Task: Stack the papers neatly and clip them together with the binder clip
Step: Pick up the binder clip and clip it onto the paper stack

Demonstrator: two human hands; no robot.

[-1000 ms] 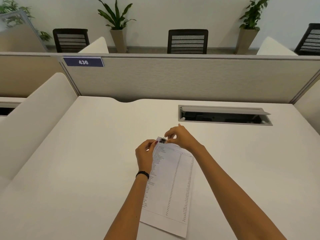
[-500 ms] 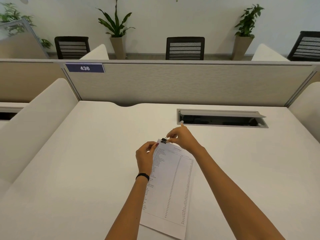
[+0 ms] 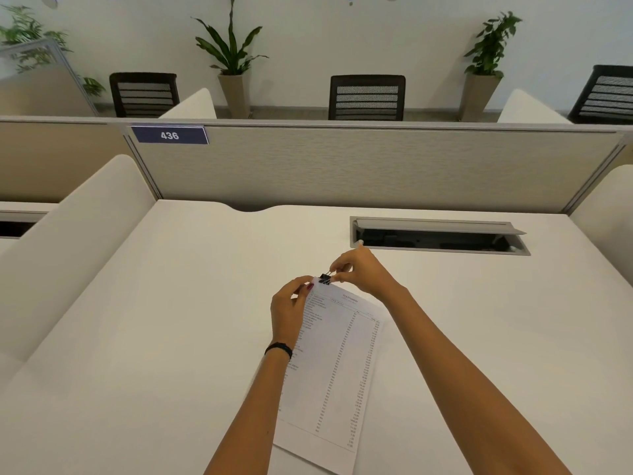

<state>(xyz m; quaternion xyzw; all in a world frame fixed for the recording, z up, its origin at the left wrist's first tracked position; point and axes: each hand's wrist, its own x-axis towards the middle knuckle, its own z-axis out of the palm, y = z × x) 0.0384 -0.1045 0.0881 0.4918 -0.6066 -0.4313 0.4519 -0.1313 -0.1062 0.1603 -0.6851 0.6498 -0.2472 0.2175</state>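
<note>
A stack of printed papers [image 3: 337, 365] lies on the white desk [image 3: 154, 337], running from the near edge toward the middle. A small black binder clip [image 3: 324, 279] sits on the stack's far left corner. My right hand [image 3: 359, 270] pinches the clip's wire handles between thumb and fingers. My left hand [image 3: 289, 308] holds the papers' left edge just below that corner, thumb on top. How many sheets are in the stack cannot be made out.
An open cable tray [image 3: 438, 236] is sunk into the desk just beyond my right hand. A grey partition [image 3: 359, 166] with a "436" label [image 3: 169, 135] closes off the back. Low white dividers [image 3: 72, 241] stand at both sides.
The camera has tilted up a little. My right hand's fingers have shifted on the clip's handles at the papers' corner; my left hand and the papers have stayed in place.
</note>
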